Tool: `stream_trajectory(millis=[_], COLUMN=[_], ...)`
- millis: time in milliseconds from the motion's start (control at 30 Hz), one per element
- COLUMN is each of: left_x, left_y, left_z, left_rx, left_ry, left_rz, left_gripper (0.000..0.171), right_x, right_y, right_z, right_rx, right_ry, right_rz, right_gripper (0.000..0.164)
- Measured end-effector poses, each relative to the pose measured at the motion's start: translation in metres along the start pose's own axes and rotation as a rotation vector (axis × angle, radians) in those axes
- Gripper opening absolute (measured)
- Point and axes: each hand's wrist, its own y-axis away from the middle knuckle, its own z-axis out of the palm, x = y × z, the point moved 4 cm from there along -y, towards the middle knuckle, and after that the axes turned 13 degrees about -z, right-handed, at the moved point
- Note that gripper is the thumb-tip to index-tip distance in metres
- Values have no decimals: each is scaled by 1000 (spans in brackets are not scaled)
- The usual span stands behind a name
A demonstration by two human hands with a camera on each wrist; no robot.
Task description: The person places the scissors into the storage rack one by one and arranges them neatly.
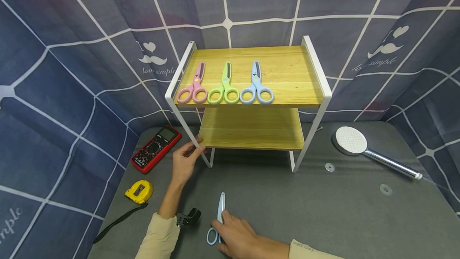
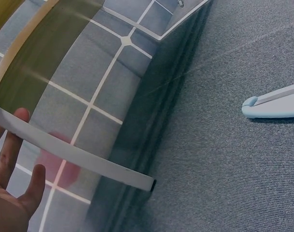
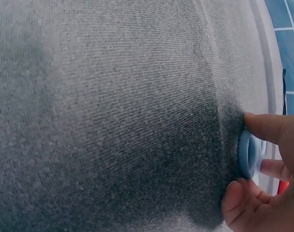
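Note:
A two-tier shelf rack (image 1: 251,127) has pale wooden boards and a white frame. My left hand (image 1: 185,161) grips its left front leg, level with the lower board; in the left wrist view, fingers (image 2: 11,150) reach around the white leg (image 2: 89,159). Low in the head view, my right hand (image 1: 238,235) holds blue scissors (image 1: 221,207) by the handle at the grey mat, blades pointing toward the rack. The right wrist view shows a blue handle loop (image 3: 244,154) between thumb and fingers. On the upper board lie pink scissors (image 1: 197,85), green scissors (image 1: 225,85) and another blue pair (image 1: 256,85), side by side.
Left of the rack lie a red multimeter (image 1: 155,149) and a yellow tape measure (image 1: 139,191) with a black strap (image 1: 120,223). A shower head (image 1: 350,141) and two washers (image 1: 330,167) lie on the right. Blue checked curtain (image 1: 258,7) surrounds the back and sides.

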Motion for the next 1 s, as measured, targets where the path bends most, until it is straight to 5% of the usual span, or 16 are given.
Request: stream_trajectory(millis=[333, 600, 1000], left_x=[0, 1, -1], left_y=[0, 0, 0], left_z=[1, -1, -1], left_rx=[15, 12, 9], left_ry=[-1, -6, 9], left_rz=[-9, -19, -25], left_gripper=[22, 22, 23], right_x=[-3, 3, 0], right_y=[2, 3, 16], right_z=[-6, -7, -36], right_rx=[120, 116, 409], right_ry=[66, -133, -278], right_rz=[-1, 36, 64], right_gripper=[40, 42, 38])
